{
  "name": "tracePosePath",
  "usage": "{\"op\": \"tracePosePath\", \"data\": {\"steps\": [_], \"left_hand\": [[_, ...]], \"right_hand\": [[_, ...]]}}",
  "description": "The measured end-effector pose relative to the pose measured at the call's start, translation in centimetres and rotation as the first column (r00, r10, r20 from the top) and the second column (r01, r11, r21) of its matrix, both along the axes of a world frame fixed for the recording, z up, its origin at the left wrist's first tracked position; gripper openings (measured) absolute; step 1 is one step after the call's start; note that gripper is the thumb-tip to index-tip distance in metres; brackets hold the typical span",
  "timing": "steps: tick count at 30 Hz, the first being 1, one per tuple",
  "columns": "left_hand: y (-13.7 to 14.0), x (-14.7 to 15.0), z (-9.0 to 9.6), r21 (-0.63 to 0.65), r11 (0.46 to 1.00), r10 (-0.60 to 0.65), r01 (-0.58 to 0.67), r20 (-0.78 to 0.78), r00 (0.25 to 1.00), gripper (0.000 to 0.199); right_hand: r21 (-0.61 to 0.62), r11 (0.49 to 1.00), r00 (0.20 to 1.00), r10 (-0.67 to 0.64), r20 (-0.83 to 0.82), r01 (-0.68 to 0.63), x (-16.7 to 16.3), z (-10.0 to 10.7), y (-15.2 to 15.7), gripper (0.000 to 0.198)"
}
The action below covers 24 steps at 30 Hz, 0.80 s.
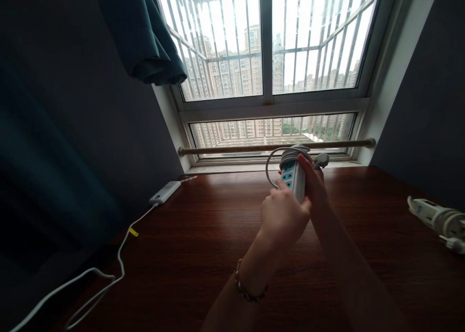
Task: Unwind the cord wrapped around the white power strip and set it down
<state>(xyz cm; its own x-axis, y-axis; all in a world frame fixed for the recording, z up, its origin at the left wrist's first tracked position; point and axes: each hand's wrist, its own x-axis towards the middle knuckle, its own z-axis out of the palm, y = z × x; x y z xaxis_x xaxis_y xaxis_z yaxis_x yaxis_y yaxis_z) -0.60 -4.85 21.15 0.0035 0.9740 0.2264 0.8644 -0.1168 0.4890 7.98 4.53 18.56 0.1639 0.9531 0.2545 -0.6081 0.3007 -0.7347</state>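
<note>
A white power strip (298, 181) with blue-green sockets is held up over the dark wooden surface. Its grey cord (290, 155) is wound around the far end, and one loop of it hangs out to the left. The plug (321, 160) sticks out at the right. My left hand (283, 208), with a bracelet at the wrist, is closed on the near end of the strip. Along the strip's right side, my right hand (314, 184) grips it close to the wound cord. Parts of the fingers of both hands are hidden behind the strip.
On the right lies another power strip (432, 213) with its cord wrapped round it. A white power strip (165, 192) at the left has a white cable (121, 254) trailing forward. The wooden surface (218, 216) runs to a barred window with a rail (232, 149); a blue curtain (145, 41) hangs left.
</note>
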Motion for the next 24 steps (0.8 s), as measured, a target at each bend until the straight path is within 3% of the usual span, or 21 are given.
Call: {"op": "tracePosePath", "data": {"steps": [4, 7, 10, 13, 15, 18, 21, 24], "left_hand": [[0.0, -0.5, 0.0, 0.022, 0.998, -0.062, 0.061, 0.045, 0.997, 0.063], [0.6, -1.4, -0.3, 0.018, 0.98, -0.197, 0.197, 0.189, 0.962, 0.064], [1.9, -2.3, -0.8, 0.065, 0.93, -0.358, 0.361, 0.374, 0.856, 0.06], [3.4, -2.8, -1.0, 0.142, 0.876, -0.459, 0.461, 0.54, 0.705, 0.054], [4.1, -2.9, -1.0, 0.188, 0.874, -0.463, 0.448, 0.597, 0.655, 0.056], [5.0, -3.1, -1.2, 0.226, 0.903, -0.42, 0.366, 0.648, 0.636, 0.066], [5.7, -3.3, -1.5, 0.232, 0.906, -0.404, 0.354, 0.724, 0.559, 0.073], [5.9, -3.4, -1.8, 0.213, 0.898, -0.394, 0.384, 0.777, 0.491, 0.075]], "right_hand": [[0.046, 0.998, 0.999, -0.045, 0.031, 0.043, 0.5, 0.4, -0.3, 0.035], [0.128, 0.983, 0.987, -0.143, 0.079, 0.132, 1.3, 0.8, -0.4, 0.03], [0.234, 0.95, 0.97, -0.23, 0.081, 0.205, 1.8, 1.4, -0.7, 0.035], [0.305, 0.933, 0.967, -0.232, 0.11, 0.189, 1.5, 1.9, -1.3, 0.043], [0.302, 0.943, 0.964, -0.201, 0.175, 0.142, 1.0, 1.9, -1.8, 0.046], [0.261, 0.963, 0.94, -0.15, 0.307, 0.069, 0.0, 1.5, -2.2, 0.052], [0.274, 0.962, 0.883, -0.135, 0.449, 0.008, -0.6, 1.1, -2.1, 0.044], [0.339, 0.94, 0.836, -0.203, 0.51, 0.022, -0.7, 1.0, -1.9, 0.035]]}}
